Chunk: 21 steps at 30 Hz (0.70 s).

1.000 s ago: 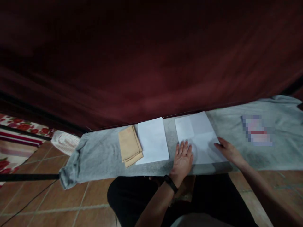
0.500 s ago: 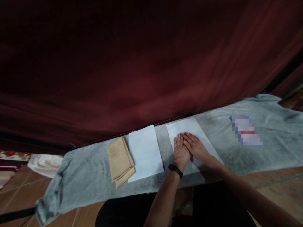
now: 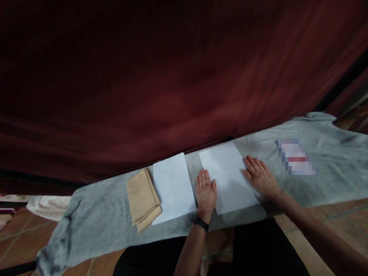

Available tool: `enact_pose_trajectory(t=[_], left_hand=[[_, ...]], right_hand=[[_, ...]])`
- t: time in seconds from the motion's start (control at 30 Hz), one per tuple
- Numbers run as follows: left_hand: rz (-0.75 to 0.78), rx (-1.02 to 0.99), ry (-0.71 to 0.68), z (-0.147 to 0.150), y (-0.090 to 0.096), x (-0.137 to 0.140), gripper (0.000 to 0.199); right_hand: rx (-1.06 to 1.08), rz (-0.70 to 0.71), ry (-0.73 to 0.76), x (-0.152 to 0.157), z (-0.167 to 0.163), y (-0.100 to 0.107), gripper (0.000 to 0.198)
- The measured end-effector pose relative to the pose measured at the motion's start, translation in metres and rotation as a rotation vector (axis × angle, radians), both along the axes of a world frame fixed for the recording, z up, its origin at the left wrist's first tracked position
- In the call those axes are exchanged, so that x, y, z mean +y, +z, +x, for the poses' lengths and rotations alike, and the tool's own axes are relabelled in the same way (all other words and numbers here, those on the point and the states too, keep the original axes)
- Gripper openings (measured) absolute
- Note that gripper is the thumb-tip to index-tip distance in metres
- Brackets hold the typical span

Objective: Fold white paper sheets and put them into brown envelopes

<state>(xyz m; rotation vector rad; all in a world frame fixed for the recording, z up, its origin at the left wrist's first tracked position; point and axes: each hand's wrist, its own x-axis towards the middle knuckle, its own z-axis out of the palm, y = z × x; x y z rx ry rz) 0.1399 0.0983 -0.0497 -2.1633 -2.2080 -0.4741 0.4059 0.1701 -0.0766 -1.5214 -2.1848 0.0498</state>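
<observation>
A white sheet of paper (image 3: 228, 177) lies flat on a grey cloth-covered surface (image 3: 106, 214). My left hand (image 3: 206, 193), with a black band on its wrist, rests palm down at the sheet's left edge, fingers together and stretched out. My right hand (image 3: 260, 177) lies flat on the sheet's right edge, fingers spread. Neither hand holds anything. A second white sheet (image 3: 173, 187) sits just left of my left hand. Beside that sheet lies a small stack of tan envelopes (image 3: 142, 199).
A dark red curtain (image 3: 172, 84) hangs right behind the surface. A blurred printed patch (image 3: 296, 162) shows on the cloth at the right. Tiled floor (image 3: 17, 245) lies below at left, with a striped fabric (image 3: 48, 205) on it. My dark-clothed lap (image 3: 250, 253) is under the front edge.
Half a second ago both hands lay together on the middle of the sheet. They have slid apart, left hand to the left edge, right hand to the right edge. The view shifted slightly.
</observation>
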Motion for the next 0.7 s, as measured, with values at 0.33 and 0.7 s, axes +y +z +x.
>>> enact_pose_trajectory(t=[0.33,0.7], left_hand=[[-0.114,0.023,-0.357,0.024,0.024,-0.086,0.06],[-0.192,0.178,-0.356,0.023,0.021,-0.076,0.052]], right_hand=[[-0.062,0.021,0.266,-0.078,0.016,-0.005,0.053],[-0.002,0.039,0.368,-0.101,0.027,-0.001,0.055]])
